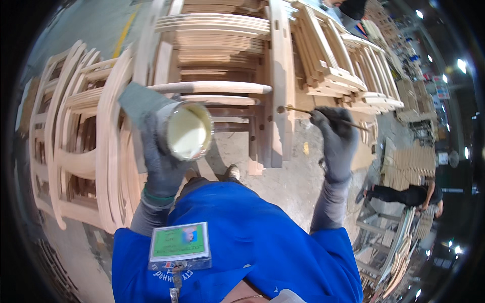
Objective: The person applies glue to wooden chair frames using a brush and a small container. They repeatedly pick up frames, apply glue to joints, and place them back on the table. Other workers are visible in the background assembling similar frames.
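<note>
My left hand [164, 171], in a grey glove, is closed around a round tub [208, 139] of creamy white liquid that looks like glue. A flat grey-green piece [139, 101] sticks out beside the tub at the same hand; its kind is unclear. In my gloved right hand [337, 139] a thin brush [348, 121] is pinched. Its tip reaches a dark round hole in the upright post [280, 65] of a pale wooden frame. Rounded rails [217, 88] lie to the left of that post, between the tub and the far stack.
Stacked wooden chair frames [81, 157] stand close on my left. More frames [328, 50] are piled at the far right. A person in dark clothes [404, 194] is beside stacked wood on the right, and another person [353, 10] is partly visible at the top.
</note>
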`<state>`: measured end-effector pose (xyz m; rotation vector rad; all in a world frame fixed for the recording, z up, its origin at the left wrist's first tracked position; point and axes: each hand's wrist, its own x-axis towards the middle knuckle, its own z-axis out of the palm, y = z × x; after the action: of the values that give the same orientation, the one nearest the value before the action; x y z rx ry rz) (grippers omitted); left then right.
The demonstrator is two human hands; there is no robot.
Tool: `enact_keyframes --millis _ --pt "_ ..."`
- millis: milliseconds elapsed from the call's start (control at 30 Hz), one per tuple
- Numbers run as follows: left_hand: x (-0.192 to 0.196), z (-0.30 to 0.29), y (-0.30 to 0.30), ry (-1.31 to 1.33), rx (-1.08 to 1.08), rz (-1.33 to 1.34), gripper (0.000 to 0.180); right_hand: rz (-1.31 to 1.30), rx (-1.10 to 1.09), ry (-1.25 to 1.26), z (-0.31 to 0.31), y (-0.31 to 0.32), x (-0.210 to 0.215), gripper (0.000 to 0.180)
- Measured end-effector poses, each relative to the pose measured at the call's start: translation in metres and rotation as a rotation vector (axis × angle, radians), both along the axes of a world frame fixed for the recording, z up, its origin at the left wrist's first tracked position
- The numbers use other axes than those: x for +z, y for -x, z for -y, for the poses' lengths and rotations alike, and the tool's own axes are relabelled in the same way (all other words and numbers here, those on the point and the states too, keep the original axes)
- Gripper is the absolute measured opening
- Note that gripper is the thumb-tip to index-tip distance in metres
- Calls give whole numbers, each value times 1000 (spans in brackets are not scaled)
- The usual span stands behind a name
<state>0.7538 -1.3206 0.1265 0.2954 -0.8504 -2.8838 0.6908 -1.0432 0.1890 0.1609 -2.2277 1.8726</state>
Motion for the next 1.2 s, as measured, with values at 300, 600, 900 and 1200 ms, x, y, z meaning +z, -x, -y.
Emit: enact_keyframes --millis 300,600,900,1200 --pt "18 -6 -9 107 16 -51 60 -106 415 175 80 -42 19 17" --pt "13 2 -18 216 494 -271 48 -365 709 132 83 -66 -2 11" --pt "13 15 -36 36 393 -176 54 -31 703 490 109 -49 -16 20" --pt "-28 47 -77 1056 780 -208 84 -29 868 178 162 5 22 20"
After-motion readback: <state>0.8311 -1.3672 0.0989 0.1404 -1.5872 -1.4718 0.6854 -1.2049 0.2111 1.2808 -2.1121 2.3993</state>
